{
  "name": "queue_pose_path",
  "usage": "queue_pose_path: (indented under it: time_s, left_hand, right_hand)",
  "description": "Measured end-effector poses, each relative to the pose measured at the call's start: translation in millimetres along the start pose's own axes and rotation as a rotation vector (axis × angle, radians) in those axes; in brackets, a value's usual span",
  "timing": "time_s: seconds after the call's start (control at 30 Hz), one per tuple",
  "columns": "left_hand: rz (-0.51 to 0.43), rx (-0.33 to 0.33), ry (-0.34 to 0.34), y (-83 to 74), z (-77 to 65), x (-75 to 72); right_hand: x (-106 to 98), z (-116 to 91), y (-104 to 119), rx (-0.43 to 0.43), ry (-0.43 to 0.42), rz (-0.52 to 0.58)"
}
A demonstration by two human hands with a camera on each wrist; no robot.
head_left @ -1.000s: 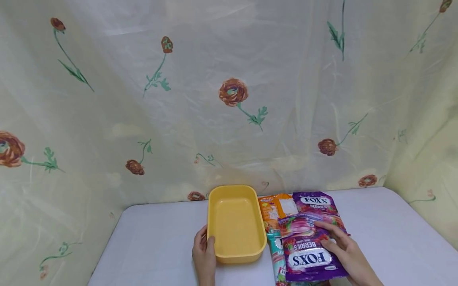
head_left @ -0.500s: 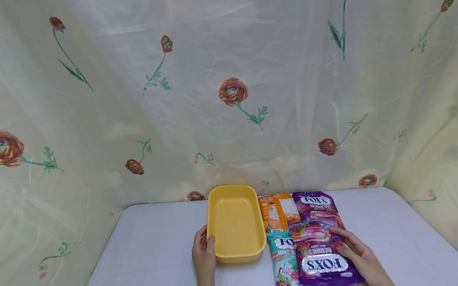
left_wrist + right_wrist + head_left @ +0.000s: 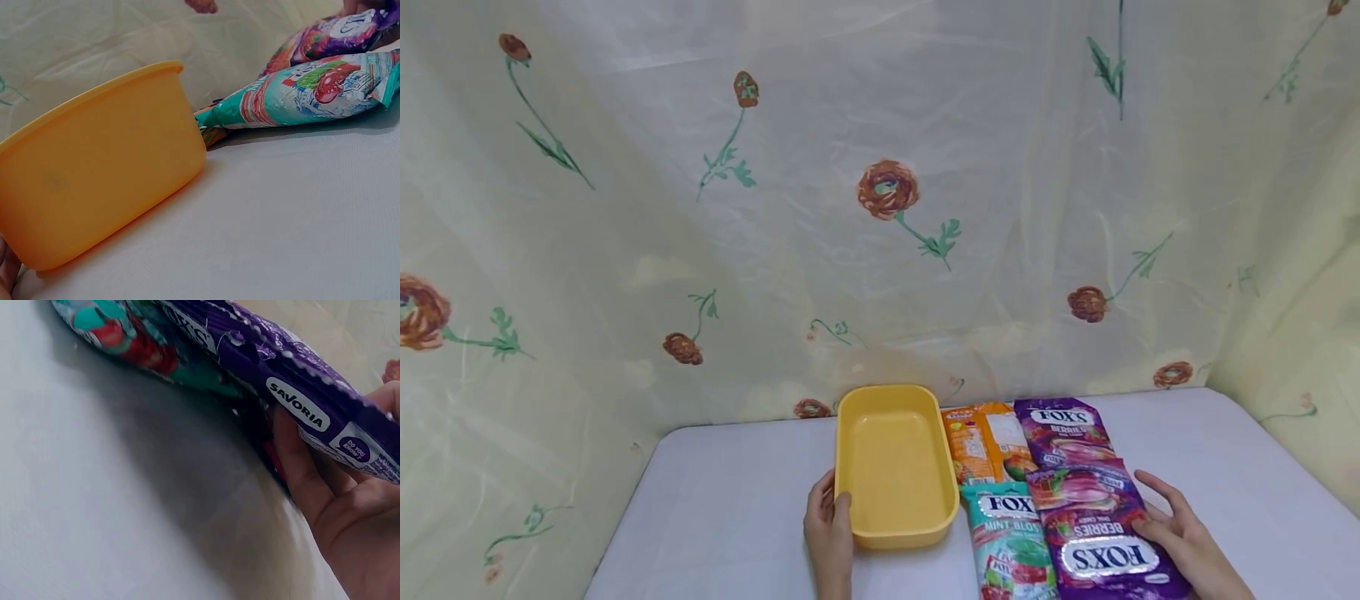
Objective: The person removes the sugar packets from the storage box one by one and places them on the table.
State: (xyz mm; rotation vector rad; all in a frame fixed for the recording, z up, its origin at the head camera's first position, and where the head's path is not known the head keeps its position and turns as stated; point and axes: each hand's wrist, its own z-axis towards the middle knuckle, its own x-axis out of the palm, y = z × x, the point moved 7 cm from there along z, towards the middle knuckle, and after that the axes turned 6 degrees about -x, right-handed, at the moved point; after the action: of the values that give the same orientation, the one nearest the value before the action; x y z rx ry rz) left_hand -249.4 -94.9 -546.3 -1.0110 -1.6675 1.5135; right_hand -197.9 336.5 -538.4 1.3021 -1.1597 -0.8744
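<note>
My left hand point(image 3: 829, 533) grips the near left side of a deep yellow plastic tub point(image 3: 895, 467), thumb at its rim and fingers along the outer wall. The left wrist view shows only fingers point(image 3: 7, 269) at the tub's lower left corner. At the near right, my right hand point(image 3: 1187, 537) holds a purple Fox's Berries candy bag point(image 3: 1090, 525) by its right edge, the thumb on top. Its lettering is upside down in the head view. In the right wrist view, fingers point(image 3: 294, 450) reach under the bag. A teal Fox's mint candy bag point(image 3: 1009, 533) lies beside it.
Behind the teal bag lies an orange candy packet point(image 3: 973, 446), close against the tub's right side. A second purple Berries bag point(image 3: 1063, 429) is right of that, partly overlapped by the held one. A flowered curtain point(image 3: 760, 250) rises behind the white table point(image 3: 722, 500).
My right hand has moved the purple bag rightward and slightly nearer, uncovering the teal bag and more of the orange packet. The left hand and tub stay in place.
</note>
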Motion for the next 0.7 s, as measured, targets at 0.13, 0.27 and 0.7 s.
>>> queue_pose_path:
  time_s: [0.13,0.27,0.7]
  left_hand:
    - [-0.005,-0.002,-0.003,0.3,-0.1,-1.3]
    - [-0.002,-0.010,-0.001,1.3,-1.1,-1.8]
    - [-0.034,0.028,-0.024,0.2,-2.7,-10.3]
  right_hand:
    - [-8,1,-5,0.079,-0.070,-0.077]
    - [-16,-2,-8,0.163,-0.176,-0.344]
    - [-18,-5,-23,0.081,-0.279,-0.708]
